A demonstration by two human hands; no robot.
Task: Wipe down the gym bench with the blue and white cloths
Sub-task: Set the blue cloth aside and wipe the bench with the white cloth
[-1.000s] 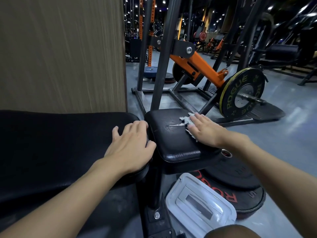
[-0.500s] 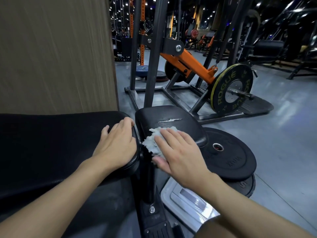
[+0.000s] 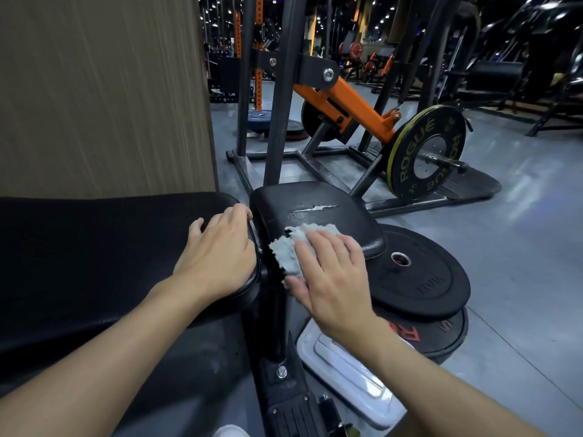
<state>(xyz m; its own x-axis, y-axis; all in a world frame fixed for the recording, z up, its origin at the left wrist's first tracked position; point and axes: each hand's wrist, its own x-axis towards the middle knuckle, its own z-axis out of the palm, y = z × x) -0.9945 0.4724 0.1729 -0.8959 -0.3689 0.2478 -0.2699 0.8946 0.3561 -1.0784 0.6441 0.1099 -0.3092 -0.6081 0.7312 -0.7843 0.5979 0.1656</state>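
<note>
My right hand [image 3: 331, 275], fingers straight and spread flat, presses a crumpled pale cloth [image 3: 285, 252] against the near left edge of the bench's small seat pad [image 3: 315, 203]. My left hand [image 3: 217, 257] rests palm-down, fingers relaxed and holding nothing, on the rounded end of the long back pad [image 3: 94, 247] just beside it.
</note>
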